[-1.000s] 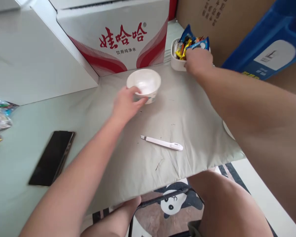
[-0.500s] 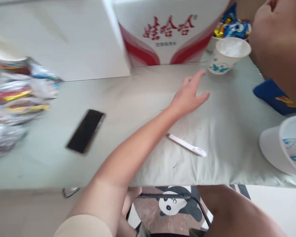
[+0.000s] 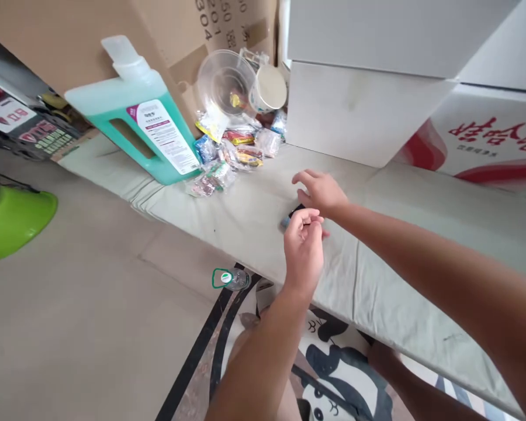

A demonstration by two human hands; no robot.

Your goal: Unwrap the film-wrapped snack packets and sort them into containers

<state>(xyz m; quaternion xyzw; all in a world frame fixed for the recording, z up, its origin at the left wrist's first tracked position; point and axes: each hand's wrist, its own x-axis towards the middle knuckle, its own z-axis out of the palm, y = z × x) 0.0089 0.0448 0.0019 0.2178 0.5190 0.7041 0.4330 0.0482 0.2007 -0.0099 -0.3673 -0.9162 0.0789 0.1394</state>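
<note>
Both hands have come together leftward, partly hiding the dark phone on the worktop near the wrapped snacks; work seems to shift here. Right hand: grip released, empty. Left hand: curled, contents unclear.

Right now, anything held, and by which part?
Can't tell: a dark object shows between the left hand and right hand, but any grip is hidden.

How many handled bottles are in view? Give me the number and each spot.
2: a teal one on the table, left of the snacks, and a clear one below the table's edge. Others may be hidden.
</note>
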